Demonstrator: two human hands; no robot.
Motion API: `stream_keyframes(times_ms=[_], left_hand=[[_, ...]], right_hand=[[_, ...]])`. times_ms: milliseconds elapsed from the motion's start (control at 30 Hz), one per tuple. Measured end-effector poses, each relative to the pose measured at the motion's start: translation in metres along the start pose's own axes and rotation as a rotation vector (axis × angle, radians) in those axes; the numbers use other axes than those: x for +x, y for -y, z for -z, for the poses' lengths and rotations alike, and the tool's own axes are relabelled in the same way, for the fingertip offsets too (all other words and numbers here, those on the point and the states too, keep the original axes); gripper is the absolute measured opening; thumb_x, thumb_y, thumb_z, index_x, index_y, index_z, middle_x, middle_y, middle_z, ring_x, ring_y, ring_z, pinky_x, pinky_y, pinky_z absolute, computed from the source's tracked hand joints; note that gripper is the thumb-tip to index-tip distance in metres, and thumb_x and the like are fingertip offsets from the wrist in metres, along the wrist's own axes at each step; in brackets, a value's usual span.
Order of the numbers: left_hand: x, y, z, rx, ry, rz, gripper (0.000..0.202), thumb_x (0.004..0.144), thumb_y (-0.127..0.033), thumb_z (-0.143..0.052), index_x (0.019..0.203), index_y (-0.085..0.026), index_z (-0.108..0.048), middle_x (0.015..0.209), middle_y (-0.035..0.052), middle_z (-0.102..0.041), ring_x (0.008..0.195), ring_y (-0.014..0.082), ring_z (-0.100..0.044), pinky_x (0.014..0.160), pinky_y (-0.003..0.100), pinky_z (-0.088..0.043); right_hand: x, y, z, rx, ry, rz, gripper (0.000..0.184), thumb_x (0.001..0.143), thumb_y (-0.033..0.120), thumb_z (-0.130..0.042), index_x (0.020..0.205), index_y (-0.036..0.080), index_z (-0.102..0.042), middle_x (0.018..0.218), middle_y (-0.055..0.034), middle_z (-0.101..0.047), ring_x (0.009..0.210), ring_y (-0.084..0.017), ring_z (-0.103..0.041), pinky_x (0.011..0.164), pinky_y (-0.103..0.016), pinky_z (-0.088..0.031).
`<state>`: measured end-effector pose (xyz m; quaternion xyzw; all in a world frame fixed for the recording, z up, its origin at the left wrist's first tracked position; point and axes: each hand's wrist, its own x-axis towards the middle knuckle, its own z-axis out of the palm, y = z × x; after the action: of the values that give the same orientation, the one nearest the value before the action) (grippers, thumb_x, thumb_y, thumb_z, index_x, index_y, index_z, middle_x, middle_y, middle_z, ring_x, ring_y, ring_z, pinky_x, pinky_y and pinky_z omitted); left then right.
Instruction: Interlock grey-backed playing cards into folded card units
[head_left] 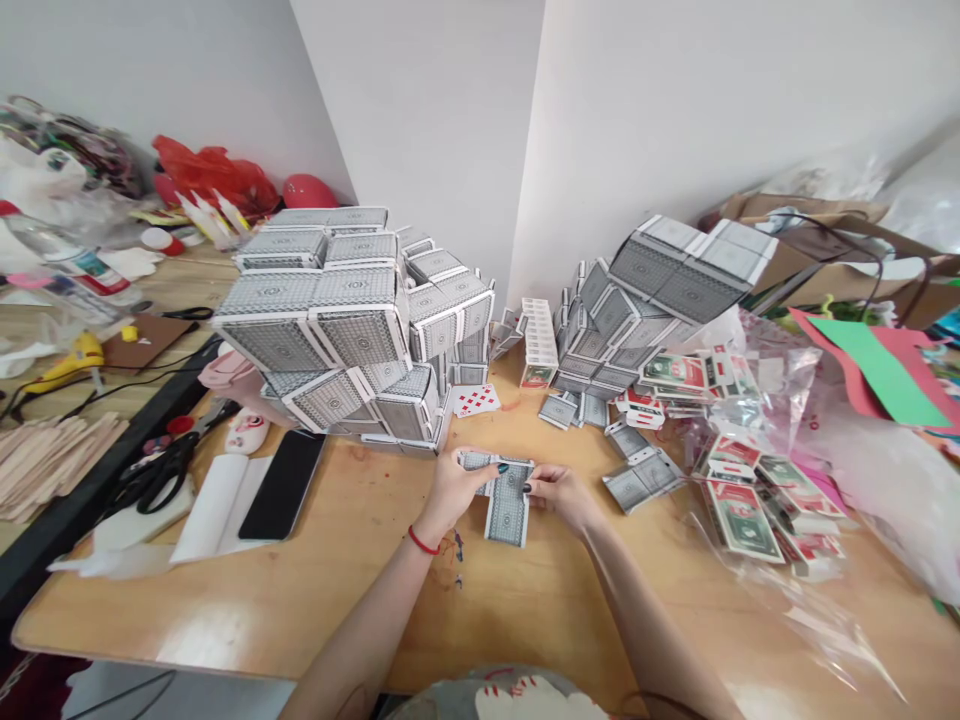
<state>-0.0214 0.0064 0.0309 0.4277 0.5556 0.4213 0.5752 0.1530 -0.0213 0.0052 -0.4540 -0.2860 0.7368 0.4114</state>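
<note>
Both hands meet at the middle of the wooden table (315,590) over grey-backed playing cards (508,500). My left hand (454,487), with a red string on its wrist, pinches the cards from the left. My right hand (561,490) grips them from the right, fingers curled. One card hangs down toward me between the hands. Just beyond stands a large structure of folded grey cards (337,320). A second card structure (660,280) leans at the right by the wall.
A black phone (283,484) lies on white paper left of my hands, with black scissors (161,475) further left. A red diamonds card (477,400) lies face up. Card boxes (750,500) and plastic wrap crowd the right. Wooden sticks (45,455) lie far left.
</note>
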Motion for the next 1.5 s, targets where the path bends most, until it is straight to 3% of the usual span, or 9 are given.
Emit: stream_keyframes(times_ms=[200, 400, 567, 733, 833, 967, 1067, 1267, 1500], left_hand=[[-0.001, 0.001, -0.003, 0.067, 0.021, -0.016, 0.024, 0.052, -0.022, -0.071, 0.071, -0.013, -0.062, 0.069, 0.0031, -0.063, 0.064, 0.0150, -0.057, 0.058, 0.024, -0.044], [-0.003, -0.016, 0.008, 0.280, 0.021, -0.296, 0.054, 0.054, -0.017, -0.070, 0.106, -0.023, -0.055, 0.085, 0.0019, -0.063, 0.080, 0.0172, -0.057, 0.078, 0.029, -0.042], [-0.001, -0.022, 0.011, 0.446, 0.180, -0.350, 0.010, 0.067, -0.026, -0.061, 0.073, -0.023, -0.068, 0.076, 0.0037, -0.066, 0.071, 0.0183, -0.059, 0.069, 0.027, -0.041], [-0.002, -0.028, 0.008, 0.462, 0.140, -0.348, 0.013, 0.070, -0.028, -0.058, 0.067, -0.021, -0.068, 0.069, 0.0039, -0.067, 0.064, 0.0184, -0.057, 0.062, 0.027, -0.040], [-0.011, -0.042, 0.004, 0.474, 0.163, -0.410, 0.012, 0.066, -0.026, -0.062, 0.077, -0.023, -0.068, 0.077, 0.0038, -0.066, 0.072, 0.0196, -0.057, 0.071, 0.028, -0.040], [-0.024, -0.057, -0.006, 0.528, 0.104, -0.574, 0.023, 0.062, -0.028, -0.066, 0.084, -0.023, -0.064, 0.090, 0.0058, -0.060, 0.091, 0.0234, -0.052, 0.085, 0.033, -0.035], [-0.024, -0.053, -0.014, 0.638, 0.051, -0.611, 0.022, 0.067, -0.031, -0.062, 0.086, -0.021, -0.058, 0.087, 0.0049, -0.057, 0.088, 0.0224, -0.050, 0.082, 0.036, -0.036], [-0.016, -0.038, -0.013, 0.657, 0.126, -0.650, 0.012, 0.077, -0.029, -0.053, 0.072, -0.018, -0.053, 0.076, 0.0030, -0.054, 0.078, 0.0173, -0.050, 0.073, 0.030, -0.037], [-0.015, -0.035, -0.010, 0.544, 0.080, -0.648, 0.014, 0.075, -0.029, -0.056, 0.067, -0.017, -0.055, 0.070, 0.0025, -0.053, 0.071, 0.0151, -0.050, 0.065, 0.026, -0.037]], right_hand=[[-0.002, 0.003, -0.003, -0.111, -0.068, 0.022, 0.030, 0.049, 0.033, -0.077, 0.057, 0.014, -0.056, 0.057, 0.0017, -0.058, 0.053, -0.011, -0.054, 0.058, -0.027, -0.045], [-0.004, 0.007, -0.008, -0.212, -0.070, 0.045, 0.033, 0.051, 0.040, -0.074, 0.058, 0.015, -0.054, 0.057, 0.0019, -0.057, 0.052, -0.011, -0.053, 0.058, -0.027, -0.043], [-0.003, 0.006, -0.011, -0.308, -0.025, 0.083, 0.028, 0.056, 0.037, -0.071, 0.060, 0.015, -0.054, 0.059, 0.0018, -0.056, 0.054, -0.011, -0.051, 0.058, -0.026, -0.042], [-0.004, 0.012, -0.015, -0.468, -0.109, 0.192, 0.019, 0.062, 0.032, -0.064, 0.061, 0.016, -0.054, 0.059, 0.0013, -0.055, 0.055, -0.012, -0.050, 0.057, -0.025, -0.040], [-0.009, 0.023, -0.021, -0.638, -0.237, 0.286, 0.014, 0.065, 0.028, -0.059, 0.059, 0.017, -0.053, 0.056, 0.0004, -0.056, 0.056, -0.014, -0.052, 0.058, -0.026, -0.040], [-0.019, 0.038, -0.038, -0.872, -0.349, 0.410, 0.008, 0.065, 0.016, -0.051, 0.065, 0.019, -0.059, 0.062, -0.0019, -0.061, 0.058, -0.016, -0.055, 0.057, -0.025, -0.042], [-0.025, 0.043, -0.051, -1.013, -0.377, 0.539, 0.015, 0.064, 0.012, -0.047, 0.068, 0.019, -0.060, 0.066, -0.0022, -0.062, 0.061, -0.015, -0.056, 0.057, -0.024, -0.042], [-0.024, 0.037, -0.055, -1.017, -0.363, 0.646, 0.010, 0.069, 0.014, -0.049, 0.068, 0.019, -0.058, 0.066, -0.0017, -0.059, 0.061, -0.014, -0.056, 0.058, -0.023, -0.046], [-0.025, 0.035, -0.060, -0.963, -0.370, 0.636, 0.008, 0.072, 0.018, -0.050, 0.068, 0.018, -0.057, 0.066, -0.0014, -0.056, 0.060, -0.014, -0.056, 0.056, -0.024, -0.048]])
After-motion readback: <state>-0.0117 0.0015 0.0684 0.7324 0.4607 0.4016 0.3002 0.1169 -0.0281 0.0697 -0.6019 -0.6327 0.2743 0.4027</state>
